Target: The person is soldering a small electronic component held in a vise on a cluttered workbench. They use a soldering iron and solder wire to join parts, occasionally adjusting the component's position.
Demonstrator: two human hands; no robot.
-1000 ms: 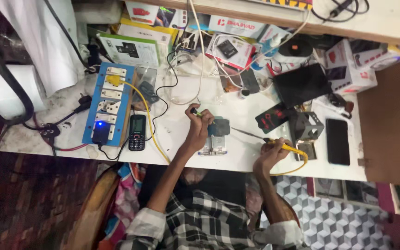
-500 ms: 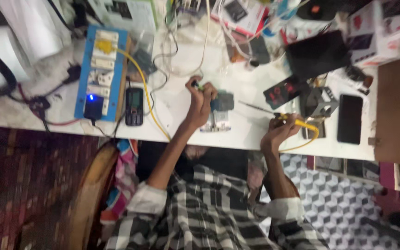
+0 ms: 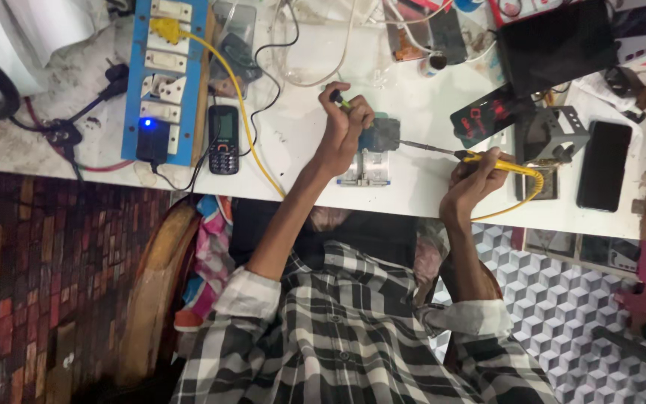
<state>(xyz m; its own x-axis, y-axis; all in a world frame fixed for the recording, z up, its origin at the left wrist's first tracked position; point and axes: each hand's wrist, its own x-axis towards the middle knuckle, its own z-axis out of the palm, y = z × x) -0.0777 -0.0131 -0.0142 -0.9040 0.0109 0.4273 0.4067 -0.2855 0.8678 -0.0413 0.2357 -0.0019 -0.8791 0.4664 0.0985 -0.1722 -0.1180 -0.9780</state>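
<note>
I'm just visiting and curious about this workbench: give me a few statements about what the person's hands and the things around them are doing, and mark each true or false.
1. The right hand holds a yellow-handled soldering iron whose metal tip points toward the small blue-grey device in a metal clamp. True.
2. The left hand lies flat and empty on the white table. False: it is curled above the clamped device, pinching a thin green-tipped tool.
3. The black keypad phone lies beside the blue power strip. True.
4. The black smartphone lies face-down between the two hands. False: it lies near the table's right end, beyond the right hand.
</note>
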